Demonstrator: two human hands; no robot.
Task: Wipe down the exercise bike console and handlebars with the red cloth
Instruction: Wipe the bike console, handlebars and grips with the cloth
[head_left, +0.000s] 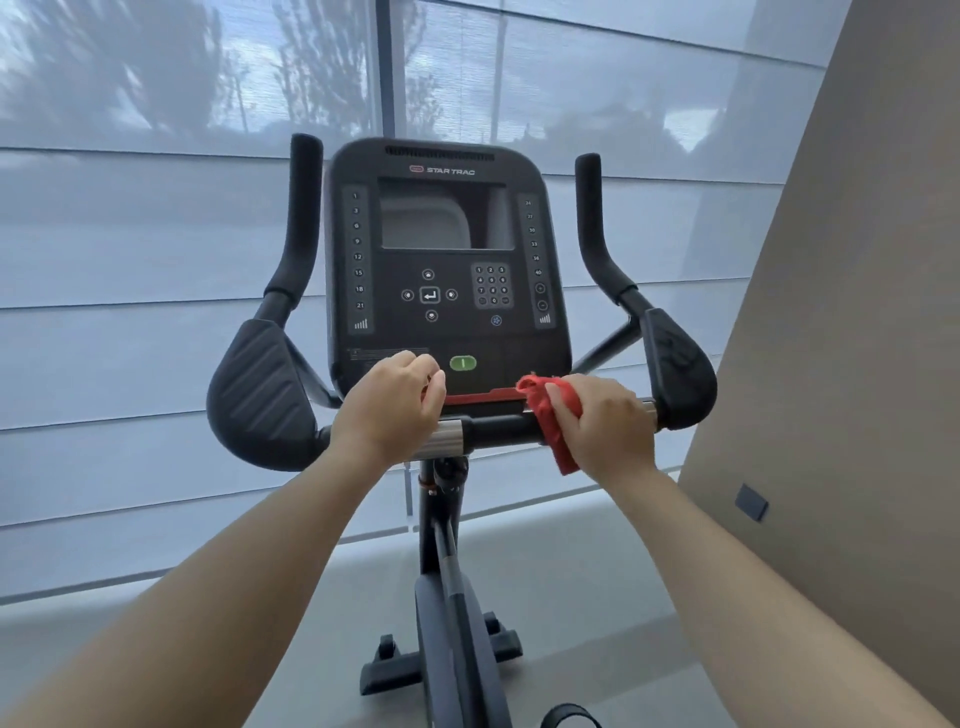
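The black exercise bike console (447, 260) faces me, with a dark screen, a keypad and a green button. Below it runs the horizontal handlebar (498, 431), with elbow pads and upright horns at both ends. My right hand (605, 423) grips the red cloth (550, 415), wrapped over the right part of the bar. My left hand (392, 408) curls around the bar's left part, just beside a silver sleeve (449, 439). The cloth's lower corner hangs under the bar.
The left elbow pad (260, 395) and the right elbow pad (675, 364) flank my hands. The bike's post and base (447, 623) stand on a grey floor. Shaded windows lie behind, and a beige wall (831, 364) stands close on the right.
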